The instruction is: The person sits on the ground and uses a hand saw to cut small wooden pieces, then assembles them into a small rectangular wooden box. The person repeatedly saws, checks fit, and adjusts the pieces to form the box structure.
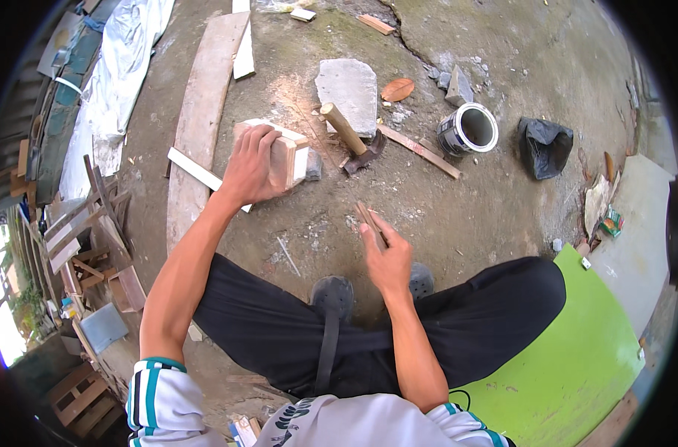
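My left hand (256, 165) is closed over a small stack of short wooden boards (299, 159) with white edges, left of the middle. My right hand (387, 253) grips the brown wooden handle (369, 220) of what looks like a handsaw. Its thin blade (334, 165) appears nearly edge-on, running up and left past the boards. I cannot tell whether the blade touches them. A hammer (346, 132) stands head down beyond, its wooden handle upward, near a flat grey stone slab (349, 93). A small grey stone (314, 165) lies beside the boards.
A long plank (199, 127) and a white strip (194, 169) lie at left. To the right are a thin wood strip (421, 151), an open can (468, 130) and a black plastic bag (546, 147). A green board (570, 357) lies near my right knee. Scrap wood (93, 246) is piled at far left.
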A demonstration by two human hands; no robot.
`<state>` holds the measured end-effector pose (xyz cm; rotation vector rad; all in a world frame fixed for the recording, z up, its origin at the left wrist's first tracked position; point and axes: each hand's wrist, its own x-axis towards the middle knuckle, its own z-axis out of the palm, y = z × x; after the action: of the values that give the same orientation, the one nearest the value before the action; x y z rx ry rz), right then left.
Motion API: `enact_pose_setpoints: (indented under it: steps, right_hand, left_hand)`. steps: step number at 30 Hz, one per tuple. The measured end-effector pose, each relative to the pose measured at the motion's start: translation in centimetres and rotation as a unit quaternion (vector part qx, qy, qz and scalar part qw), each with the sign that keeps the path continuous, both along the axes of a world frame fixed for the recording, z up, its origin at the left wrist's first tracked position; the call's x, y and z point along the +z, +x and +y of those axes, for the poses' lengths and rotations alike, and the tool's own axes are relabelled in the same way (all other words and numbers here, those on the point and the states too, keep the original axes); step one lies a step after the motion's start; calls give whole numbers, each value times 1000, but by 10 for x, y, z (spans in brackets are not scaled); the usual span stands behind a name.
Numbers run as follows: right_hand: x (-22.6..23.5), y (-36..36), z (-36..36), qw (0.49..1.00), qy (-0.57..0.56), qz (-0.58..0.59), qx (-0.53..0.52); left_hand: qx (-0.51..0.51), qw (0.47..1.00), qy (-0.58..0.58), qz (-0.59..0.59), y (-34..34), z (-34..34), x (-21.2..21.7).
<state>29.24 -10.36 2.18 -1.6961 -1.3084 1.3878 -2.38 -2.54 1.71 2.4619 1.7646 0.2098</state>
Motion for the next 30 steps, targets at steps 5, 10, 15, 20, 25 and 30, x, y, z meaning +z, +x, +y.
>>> enact_pose_setpoints:
  steps: [5, 10, 15, 20, 25, 30]
  right_hand:
    - [14, 4, -9, 996, 74, 41, -12]
    - [39, 4, -8, 994, 75, 74, 7]
    - [68, 6, 8, 986, 114, 99, 69]
    - [122, 1, 34, 972, 193, 53, 123]
    - [139, -10, 50, 963, 231, 83, 114]
    - [141, -25, 59, 974, 158, 113, 118]
  left_hand:
    - [-67, 986, 134, -70, 15, -10, 20]
    - [-79, 969, 201, -120, 29, -16, 56]
    - [-93, 948, 267, -148, 40, -19, 76]
    - [-99, 936, 302, -151, 44, -24, 91]
    - [-106, 932, 306, -165, 51, -28, 94]
    - [-104, 949, 268, -127, 45, -40, 94]
